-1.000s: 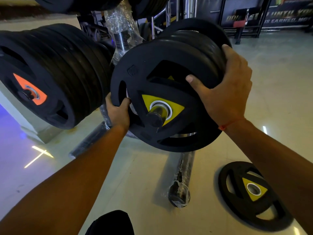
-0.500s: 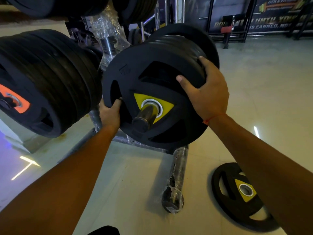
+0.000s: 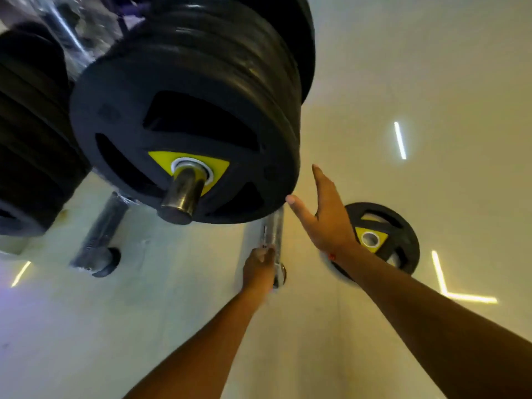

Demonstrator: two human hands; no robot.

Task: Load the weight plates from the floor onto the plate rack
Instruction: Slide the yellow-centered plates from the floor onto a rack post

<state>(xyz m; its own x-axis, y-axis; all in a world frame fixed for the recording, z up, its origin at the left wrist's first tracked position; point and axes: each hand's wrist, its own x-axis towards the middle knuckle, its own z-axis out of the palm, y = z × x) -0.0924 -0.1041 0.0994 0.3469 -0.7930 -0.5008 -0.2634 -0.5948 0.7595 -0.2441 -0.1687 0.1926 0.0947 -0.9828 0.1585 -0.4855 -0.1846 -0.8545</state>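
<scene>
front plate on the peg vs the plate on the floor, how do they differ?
The front plate on the peg stands on edge, threaded on the steel peg; the floor plate lies flat with its centre hole open. The peg plate backs onto a stack of plates; the floor plate lies alone, partly hidden by the right hand. Both are black with a yellow triangle at the hub and grip cut-outs.

Stacked plates [image 3: 184,133] on the rack peg [image 3: 184,194]; right hand [image 3: 325,220] open beside their rim, left hand [image 3: 259,269] lower; one plate [image 3: 400,226] flat on the floor [image 3: 431,67].
</scene>
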